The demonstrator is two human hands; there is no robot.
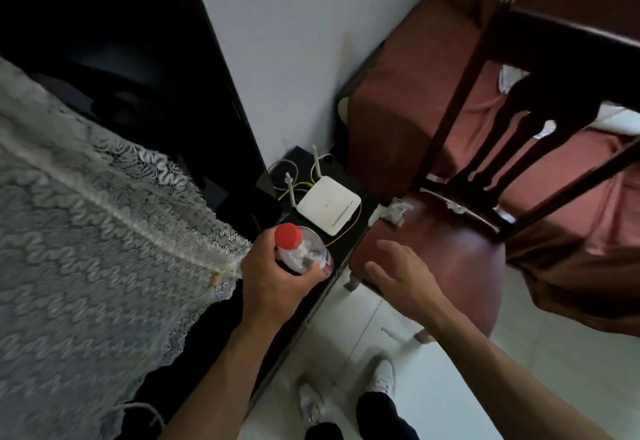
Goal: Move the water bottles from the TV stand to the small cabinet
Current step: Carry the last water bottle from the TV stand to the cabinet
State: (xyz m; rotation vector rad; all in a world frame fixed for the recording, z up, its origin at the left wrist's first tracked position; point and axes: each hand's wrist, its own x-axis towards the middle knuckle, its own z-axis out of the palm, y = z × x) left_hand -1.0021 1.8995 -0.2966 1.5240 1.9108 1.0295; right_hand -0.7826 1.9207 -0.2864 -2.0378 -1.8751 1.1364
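Item: water bottle [304, 252], clear plastic, red cap; light, slick, crushable, best gripped mid-body. My left hand [273, 276] grasps it; right hand [401, 275] released, empty.

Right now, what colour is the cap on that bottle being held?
Red. The cap tops the clear water bottle; the head view shows it.

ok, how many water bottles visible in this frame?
1. The water bottle, red-capped, is gripped in the left hand above the TV stand's edge. Others may be hidden behind the lace cloth or out of frame.
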